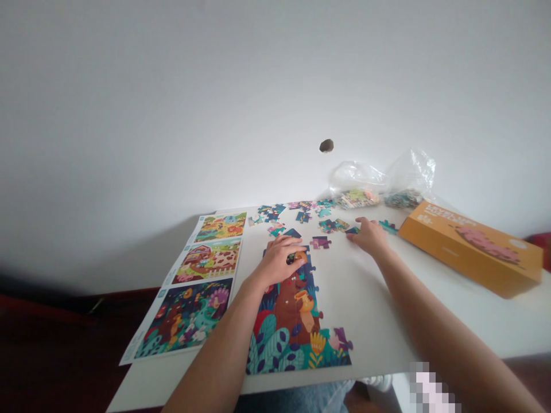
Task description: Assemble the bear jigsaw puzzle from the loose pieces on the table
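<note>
A partly assembled jigsaw puzzle (286, 324) lies on the white table (365, 310), showing a brown bear with a honey pot among leaves. My left hand (279, 261) is curled over its top end, with a dark jigsaw piece (297, 257) mostly hidden under the fingers. My right hand (368, 236) is farther right, its fingertips on a dark blue piece (353, 230). Between my hands lies a loose purple piece (321, 242). More loose pieces (271, 214) are scattered toward the far edge.
Several printed puzzle picture sheets (185, 317) lie left of the puzzle. At the far edge are clear plastic bags (357, 178) holding pieces. An orange-yellow cardboard box (469, 246) lies at the right. A white wall rises behind the table.
</note>
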A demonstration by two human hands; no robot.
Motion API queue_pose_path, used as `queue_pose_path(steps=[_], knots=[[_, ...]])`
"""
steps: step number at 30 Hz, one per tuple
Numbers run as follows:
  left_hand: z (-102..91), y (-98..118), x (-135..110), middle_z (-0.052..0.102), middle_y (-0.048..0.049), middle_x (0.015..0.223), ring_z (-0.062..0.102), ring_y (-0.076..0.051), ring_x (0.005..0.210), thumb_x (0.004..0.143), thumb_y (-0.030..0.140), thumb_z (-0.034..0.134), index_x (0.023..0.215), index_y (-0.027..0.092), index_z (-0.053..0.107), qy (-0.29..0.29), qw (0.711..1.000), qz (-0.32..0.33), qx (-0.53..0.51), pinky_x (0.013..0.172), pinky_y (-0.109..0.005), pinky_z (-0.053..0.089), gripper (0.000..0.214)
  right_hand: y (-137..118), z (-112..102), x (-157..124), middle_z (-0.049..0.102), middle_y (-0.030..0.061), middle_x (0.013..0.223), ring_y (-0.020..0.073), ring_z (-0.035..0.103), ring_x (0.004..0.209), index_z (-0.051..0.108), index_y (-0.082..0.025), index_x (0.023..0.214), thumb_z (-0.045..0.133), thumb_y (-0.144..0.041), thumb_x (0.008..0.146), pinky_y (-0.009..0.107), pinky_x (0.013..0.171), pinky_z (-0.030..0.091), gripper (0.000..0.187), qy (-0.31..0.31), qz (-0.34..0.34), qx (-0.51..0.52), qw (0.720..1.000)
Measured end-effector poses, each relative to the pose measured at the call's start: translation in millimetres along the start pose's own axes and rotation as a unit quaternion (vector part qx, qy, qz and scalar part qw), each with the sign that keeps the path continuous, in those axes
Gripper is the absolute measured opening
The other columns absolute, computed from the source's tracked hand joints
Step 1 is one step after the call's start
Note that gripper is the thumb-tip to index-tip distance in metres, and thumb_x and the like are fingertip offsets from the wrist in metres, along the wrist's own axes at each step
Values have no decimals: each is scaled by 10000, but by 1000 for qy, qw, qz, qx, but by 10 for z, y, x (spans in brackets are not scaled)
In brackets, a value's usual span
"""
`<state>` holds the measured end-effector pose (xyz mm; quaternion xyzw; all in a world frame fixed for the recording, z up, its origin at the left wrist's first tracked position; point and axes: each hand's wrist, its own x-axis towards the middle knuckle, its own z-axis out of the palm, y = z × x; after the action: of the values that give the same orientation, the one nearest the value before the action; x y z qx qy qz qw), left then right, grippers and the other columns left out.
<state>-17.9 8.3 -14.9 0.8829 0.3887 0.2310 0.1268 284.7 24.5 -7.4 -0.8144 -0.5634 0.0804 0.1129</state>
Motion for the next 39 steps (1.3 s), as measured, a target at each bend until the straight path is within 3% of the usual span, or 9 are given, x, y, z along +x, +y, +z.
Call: queue_pose_path(steps=[4,6,11,15,20,28,32,35,39], knots=[[-1,-2,-1,654,-15,1287,532,-259,1230,865,351,658,1089,291,724,1,1000,0,-2,1104,-488,374,241,-45,-2,-38,689,119,1059,259,634,999,641,-203,1216,639,-338,826,319,846,452,412,-16,-32,33,999],[-9,8,0,653,-15,1287,532,-257,1229,870,359,653,1092,293,725,2,1000,-3,-3,1103,-485,375,242,-68,-17,-79,672,129,1098,275,617,1037,692,-218,1126,621,-329,838,337,880,440,317,-11,-37,29,999],[-23,26,0,649,-17,1295,530,-257,1230,874,361,647,1104,297,723,-2,1000,-5,-2,1091,-480,385,251,-107,-56,-190,520,241,1285,408,495,1200,629,-180,1247,604,-453,850,475,921,416,483,17,27,-49,998],[-17,26,-3,649,-15,1296,524,-262,1231,874,377,647,1103,300,724,-1,1000,-10,0,1081,-482,391,255,-110,-91,-216,575,242,1181,358,536,1167,603,-143,1251,554,-394,897,426,916,421,436,-28,-17,-83,996],[-6,30,-1,648,-10,1297,519,-258,1236,876,381,645,1092,296,726,1,1000,-10,-1,1093,-475,377,245,-126,-121,-213,658,193,1064,324,612,1056,591,-145,1210,612,-541,844,342,781,453,539,-62,-23,-52,996],[-18,131,-18,623,-29,1314,481,-286,1268,886,377,631,1111,298,716,-6,999,-27,20,1080,-516,375,253,-228,-98,-263,715,153,808,299,681,833,708,-170,785,594,-692,772,323,641,446,535,-110,-63,-63,990],[9,359,-37,552,-76,1381,409,-318,1336,894,315,608,1164,266,690,14,999,-21,47,1100,-535,360,286,-265,-87,-282,714,199,840,316,685,844,733,-140,827,545,-751,774,338,660,463,642,-103,-69,-86,988],[46,452,-45,497,-75,1446,348,-318,1403,886,350,625,1260,260,629,-23,999,19,24,1142,-511,334,385,-283,-83,-294,704,227,905,315,684,859,738,-115,885,541,-750,784,345,690,471,673,-101,-74,-99,987],[67,412,-60,436,-57,1515,345,-307,1425,894,411,616,1323,263,568,-69,997,26,-4,1164,-495,308,456,-295,-84,-310,698,213,911,298,677,864,737,-120,878,530,-714,823,333,709,464,632,-97,-92,-106,985]])
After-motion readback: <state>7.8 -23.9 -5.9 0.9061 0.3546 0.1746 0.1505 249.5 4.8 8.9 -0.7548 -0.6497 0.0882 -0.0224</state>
